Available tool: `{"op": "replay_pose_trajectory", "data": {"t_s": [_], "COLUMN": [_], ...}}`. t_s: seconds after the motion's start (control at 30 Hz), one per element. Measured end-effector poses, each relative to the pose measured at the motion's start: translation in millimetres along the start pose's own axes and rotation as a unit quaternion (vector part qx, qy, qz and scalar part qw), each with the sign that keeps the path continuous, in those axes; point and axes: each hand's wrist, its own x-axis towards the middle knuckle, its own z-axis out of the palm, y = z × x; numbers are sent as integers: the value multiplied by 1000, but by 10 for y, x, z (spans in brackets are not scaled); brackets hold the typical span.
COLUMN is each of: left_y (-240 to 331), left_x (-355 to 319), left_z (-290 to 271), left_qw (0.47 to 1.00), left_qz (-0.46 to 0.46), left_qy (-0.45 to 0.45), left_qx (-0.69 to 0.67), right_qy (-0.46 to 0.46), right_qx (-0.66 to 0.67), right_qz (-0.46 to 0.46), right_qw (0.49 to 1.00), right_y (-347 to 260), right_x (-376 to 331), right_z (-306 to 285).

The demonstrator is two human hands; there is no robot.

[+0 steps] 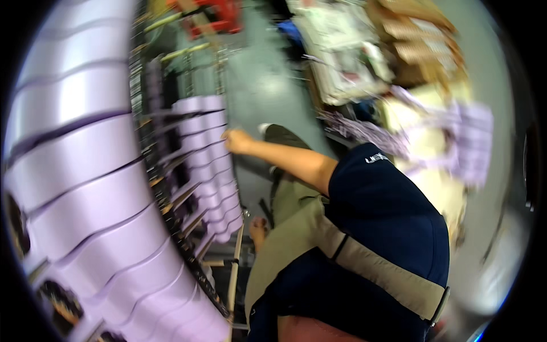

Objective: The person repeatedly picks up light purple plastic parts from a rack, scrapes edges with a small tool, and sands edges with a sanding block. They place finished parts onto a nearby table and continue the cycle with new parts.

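Observation:
My right arm reaches left across the view. My right hand (238, 141), fingers curled, is at the right edge of a hanging column of glossy lavender curved pieces (212, 154). Whether it grips one of them is too blurred to tell. Lower down, my left hand (259, 229) shows partly beside my khaki apron (285, 245), close to the column's lower end; its fingers are smeared. A larger row of overlapping lavender curved pieces (91, 171) fills the left side, nearer to me.
A dark chain-like upright (165, 211) runs between the two lavender rows, and a light-coloured pole (235, 273) stands below the column. To the right are stacked pale packages (342, 57), brown paper bundles (416, 40) and loose lavender pieces (467, 142). Something red (222, 17) is at the top.

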Motion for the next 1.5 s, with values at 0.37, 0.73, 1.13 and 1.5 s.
{"op": "replay_pose_trajectory", "data": {"t_s": [0.37,0.73,1.13,1.5], "left_y": [-217,553,2585,2830], "left_x": [941,181,-2449,-2142], "left_z": [-394,726,3602,7385], "left_qw": [978,974,733,783], "left_qz": [-8,3,277,-84], "left_qy": [-202,-198,-587,-594], "left_qx": [54,112,201,-162], "right_qy": [408,262,376,896], "right_qx": [1,-476,-291,-118], "right_qz": [-67,61,34,198], "right_qw": [911,837,879,379], "right_y": [426,2653,1488,-398], "right_x": [-3834,-5270,-6362,-8030], "right_z": [-2133,-4081,-4755,-3673]}}
